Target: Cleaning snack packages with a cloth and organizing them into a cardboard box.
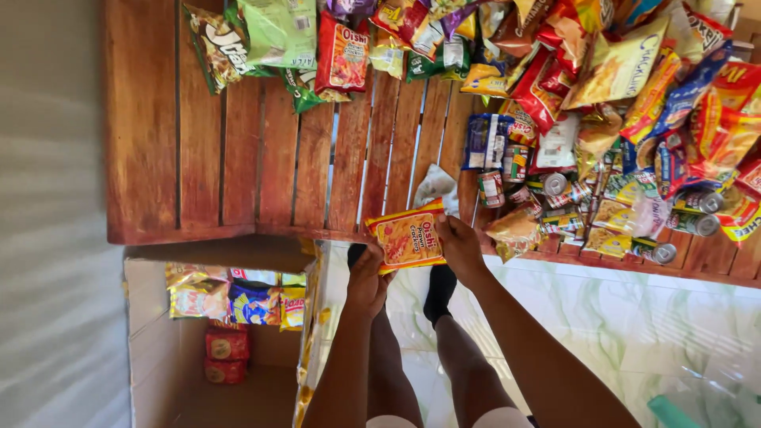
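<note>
Two hands on one snack packet at the bench's front edge.
The left hand point(367, 277) and the right hand point(460, 247) each pinch a side of the orange snack packet point(407, 235); the cardboard box point(151, 349) sits below the bench point(238, 158).

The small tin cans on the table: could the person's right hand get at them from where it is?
Probably yes: the tin cans stand uncovered just beyond the right hand, though that hand now holds the yellow snack packet.

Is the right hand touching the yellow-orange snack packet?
Touching. The head view shows the right hand gripping the right edge of the snack packet, fingers wrapped over it, while the left hand holds its lower left edge.
</note>
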